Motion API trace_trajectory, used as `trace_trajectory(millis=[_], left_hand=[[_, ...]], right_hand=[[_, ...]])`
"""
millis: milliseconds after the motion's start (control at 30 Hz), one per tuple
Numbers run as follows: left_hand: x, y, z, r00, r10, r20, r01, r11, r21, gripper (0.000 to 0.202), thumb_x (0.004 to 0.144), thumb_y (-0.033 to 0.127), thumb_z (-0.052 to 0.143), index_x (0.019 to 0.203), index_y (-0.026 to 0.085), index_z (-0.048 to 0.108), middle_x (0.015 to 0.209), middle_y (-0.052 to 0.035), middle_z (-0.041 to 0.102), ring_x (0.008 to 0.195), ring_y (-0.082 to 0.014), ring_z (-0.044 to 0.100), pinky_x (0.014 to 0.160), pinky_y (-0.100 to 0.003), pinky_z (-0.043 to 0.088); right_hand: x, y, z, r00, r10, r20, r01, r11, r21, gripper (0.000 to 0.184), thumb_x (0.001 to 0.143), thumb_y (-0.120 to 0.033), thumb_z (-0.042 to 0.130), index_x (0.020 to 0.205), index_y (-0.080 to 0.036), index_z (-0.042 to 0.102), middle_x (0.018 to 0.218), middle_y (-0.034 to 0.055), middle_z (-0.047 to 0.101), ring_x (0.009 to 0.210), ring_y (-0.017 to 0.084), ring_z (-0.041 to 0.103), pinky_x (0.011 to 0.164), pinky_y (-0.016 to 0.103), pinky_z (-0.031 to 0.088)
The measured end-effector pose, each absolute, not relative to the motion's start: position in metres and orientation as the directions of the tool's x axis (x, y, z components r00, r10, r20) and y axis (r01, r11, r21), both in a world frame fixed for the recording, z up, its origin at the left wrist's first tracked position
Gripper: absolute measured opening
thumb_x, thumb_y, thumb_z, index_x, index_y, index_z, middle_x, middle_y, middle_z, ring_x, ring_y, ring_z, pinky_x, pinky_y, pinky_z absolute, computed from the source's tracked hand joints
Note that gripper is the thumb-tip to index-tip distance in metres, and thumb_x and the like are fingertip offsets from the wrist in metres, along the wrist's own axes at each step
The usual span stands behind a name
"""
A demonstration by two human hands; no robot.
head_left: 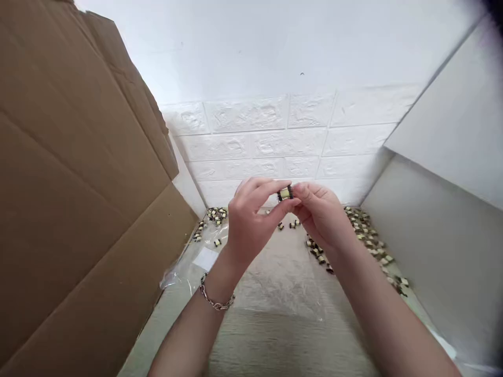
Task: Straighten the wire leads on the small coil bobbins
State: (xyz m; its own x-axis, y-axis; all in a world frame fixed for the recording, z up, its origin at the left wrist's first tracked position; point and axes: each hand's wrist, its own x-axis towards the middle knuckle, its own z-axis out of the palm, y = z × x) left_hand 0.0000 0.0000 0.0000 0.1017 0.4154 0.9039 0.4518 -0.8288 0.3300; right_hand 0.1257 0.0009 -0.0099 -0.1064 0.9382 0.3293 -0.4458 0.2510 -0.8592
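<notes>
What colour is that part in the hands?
The small part: pale yellow middle, black ends; best in head view.

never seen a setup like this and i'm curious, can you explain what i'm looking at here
There is no machine here: these are a person's bare hands, seen from a camera worn on their head, looking forward and down. The left hand holds a small black-and-yellow part between thumb and fingers. The right hand has its fingertips at the part's right end; whether they grip it is hard to tell. On the surface lie a clear plastic sheet, a white piece, and similar parts scattered left and, more thickly, right.
</notes>
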Motion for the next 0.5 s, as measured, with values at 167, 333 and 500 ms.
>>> trace_trajectory(millis=[167,333,500], left_hand=[[-0.004,0.01,-0.004,0.132,0.532,0.836,0.408,-0.798,0.443,0.02,0.068,0.025,0.063,0.088,0.02,0.061,0.086,-0.0012,0.06,0.084,-0.0112,0.054,0.075,-0.024,0.044],[-0.004,0.018,-0.009,0.176,0.666,0.725,0.293,-0.738,0.608,0.018,0.068,0.026,0.063,0.086,0.021,0.061,0.084,-0.0001,0.061,0.08,-0.0113,0.054,0.075,-0.026,0.044],[-0.003,0.023,-0.013,0.192,0.79,0.583,0.148,-0.61,0.778,0.024,0.066,0.03,0.065,0.087,0.021,0.063,0.084,-0.0013,0.061,0.078,-0.0121,0.054,0.074,-0.029,0.044]], right_hand=[[0.126,0.011,-0.017,-0.141,0.946,0.292,-0.442,0.204,-0.874,0.025,0.073,-0.039,0.057,0.066,-0.016,0.055,0.058,-0.0027,0.049,0.054,0.007,0.046,0.055,0.021,0.038],[0.118,0.017,-0.026,-0.219,0.931,0.291,-0.501,0.149,-0.853,0.034,0.076,-0.049,0.048,0.065,-0.017,0.048,0.054,-0.0043,0.044,0.046,0.007,0.043,0.048,0.021,0.035],[0.114,0.018,-0.03,-0.221,0.938,0.266,-0.552,0.104,-0.827,0.037,0.074,-0.05,0.051,0.058,-0.017,0.043,0.044,-0.007,0.034,0.04,0.005,0.033,0.044,0.019,0.03]])
